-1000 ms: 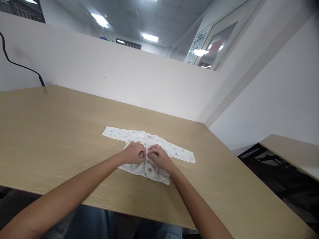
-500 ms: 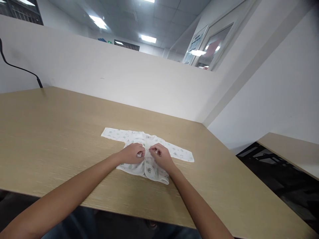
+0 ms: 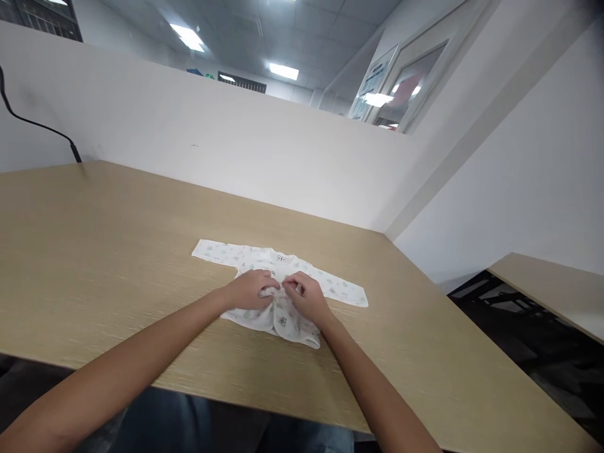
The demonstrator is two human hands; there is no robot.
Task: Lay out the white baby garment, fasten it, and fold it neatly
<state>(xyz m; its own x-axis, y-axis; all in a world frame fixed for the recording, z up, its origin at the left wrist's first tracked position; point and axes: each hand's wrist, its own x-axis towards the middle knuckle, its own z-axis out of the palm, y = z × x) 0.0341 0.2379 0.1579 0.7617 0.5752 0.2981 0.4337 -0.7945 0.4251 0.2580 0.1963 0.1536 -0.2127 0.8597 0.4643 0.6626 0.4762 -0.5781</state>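
Observation:
A white long-sleeved baby shirt [image 3: 295, 321] with a small scattered print lies flat on the wooden table, its sleeves spread to both sides and its neckline away from me. Over the left front panel, my left hand [image 3: 252, 289] has its fingers curled, with bunched cloth between thumb and fingers at the centre opening. My right hand [image 3: 304, 292] pinches the other front edge, close beside the left fingertips. What lies exactly between the fingertips is too small to make out.
The table [image 3: 141, 239] meets a low white partition [image 3: 264, 157] at the back. A black cable [image 3: 42, 130] hangs at the far left. On the right, past the table's edge, stands another wooden surface [image 3: 552, 283] with dark framework under it.
My left fingers have reached out a little to the right, nearer the right fingertips, with more cloth showing in their grasp. My right hand and the shirt stay almost where they were.

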